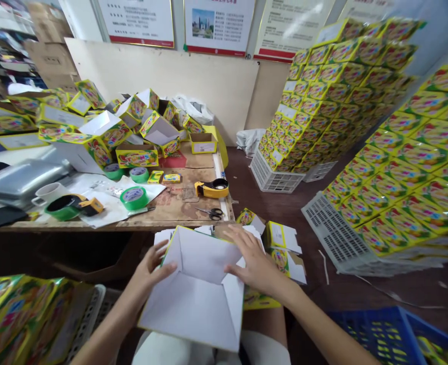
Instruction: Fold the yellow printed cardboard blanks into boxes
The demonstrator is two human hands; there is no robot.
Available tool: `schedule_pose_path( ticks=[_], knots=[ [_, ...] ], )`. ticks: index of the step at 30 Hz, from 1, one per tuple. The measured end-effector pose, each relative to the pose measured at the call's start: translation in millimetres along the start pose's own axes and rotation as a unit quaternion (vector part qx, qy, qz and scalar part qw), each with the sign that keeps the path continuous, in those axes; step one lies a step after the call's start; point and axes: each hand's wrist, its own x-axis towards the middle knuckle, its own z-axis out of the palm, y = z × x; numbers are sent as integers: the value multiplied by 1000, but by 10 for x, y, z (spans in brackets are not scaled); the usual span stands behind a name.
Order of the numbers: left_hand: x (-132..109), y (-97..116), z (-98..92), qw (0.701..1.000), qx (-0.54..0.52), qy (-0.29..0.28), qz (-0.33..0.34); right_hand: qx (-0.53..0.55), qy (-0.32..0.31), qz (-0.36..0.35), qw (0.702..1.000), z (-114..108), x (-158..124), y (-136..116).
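An open box (193, 304) is held over the lap (264, 350), tipped so that its white inside is shown. It is held from both sides. The left hand (156, 266) is half curled around the left edge, with its thumb laid on the inside. The right hand (252, 258) is spread wider over the right side, with its thumb laid inside too and its fingers laid by the far rim. At the left, a white basket (99, 299) is filled with yellow packages (18, 319). At the right, small yellow packs (431, 350) are held in a blue crate (406, 324). Farther off, green tape rolls (134, 198), scissors (215, 214) and a mug (48, 192) are set on the table (170, 209), and a messy heap of yellow boxes (136, 158) is piled behind them. On the right, tall stacks of boxes (322, 101) are carried by white crates (334, 238).
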Motion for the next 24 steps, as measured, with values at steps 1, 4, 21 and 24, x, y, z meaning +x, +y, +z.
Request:
schedule_pose_path(
  ticks=[1, 4, 21, 24],
  knots=[
    [-8, 57, -53, 1000, 13, -15, 16, 18, 7, -6, 1000, -48, -25, 10],
    [79, 484, -154, 996, 52, -49, 61, 88, 102, -10, 991, -185, -19, 6],
    [306, -1002, -124, 736, 579, -43, 348, 10, -22, -50, 998, 801, 580, -162],
    [259, -1290, -179, 758, 575, -13, 308, -21, -31, -32, 999, 905, 705, -248]
  ],
)
